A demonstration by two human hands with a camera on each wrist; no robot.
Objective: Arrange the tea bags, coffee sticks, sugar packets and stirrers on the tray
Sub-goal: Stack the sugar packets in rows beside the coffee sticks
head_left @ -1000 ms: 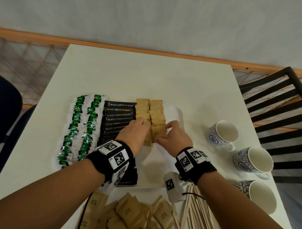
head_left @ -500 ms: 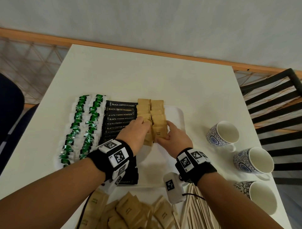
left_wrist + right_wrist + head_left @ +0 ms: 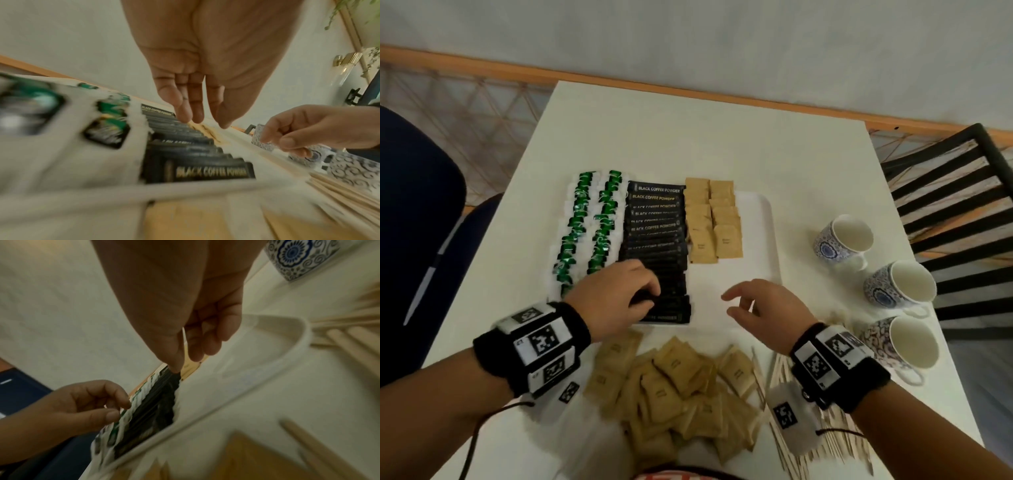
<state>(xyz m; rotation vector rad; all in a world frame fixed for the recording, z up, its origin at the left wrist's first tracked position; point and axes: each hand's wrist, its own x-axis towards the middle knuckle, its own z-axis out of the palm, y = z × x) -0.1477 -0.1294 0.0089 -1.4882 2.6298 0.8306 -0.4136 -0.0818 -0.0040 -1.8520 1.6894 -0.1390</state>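
Tray (image 3: 763, 219): white, shallow, on the white table (image 3: 688, 137); every place below is given from this tray.
Tea bags (image 3: 585, 226): two overlapping columns of white packets with green labels, along the tray's left side.
Coffee sticks (image 3: 654, 226): one column of black sachets marked BLACK COFFEE POWDER, in the tray just right of the tea bags.
Arranged sugar packets (image 3: 714, 222): two short brown columns in the tray's far middle, touching the coffee column; the tray floor to their right and near side is bare.
Loose sugar packets (image 3: 678, 387): a jumbled brown heap on the table just off the tray's near edge.
Stirrers (image 3: 822, 445): a bundle of wooden sticks on the table off the tray's near right corner.
Cups (image 3: 842, 240): three blue-patterned cups, each showing a white inside, in a row well right of the tray.
Left hand (image 3: 616, 298): above the near end of the coffee column, fingers loosely bent, holding nothing.
Right hand (image 3: 763, 305): over the tray's near right part, fingers relaxed and seemingly holding nothing, though the wrist view is blurred.
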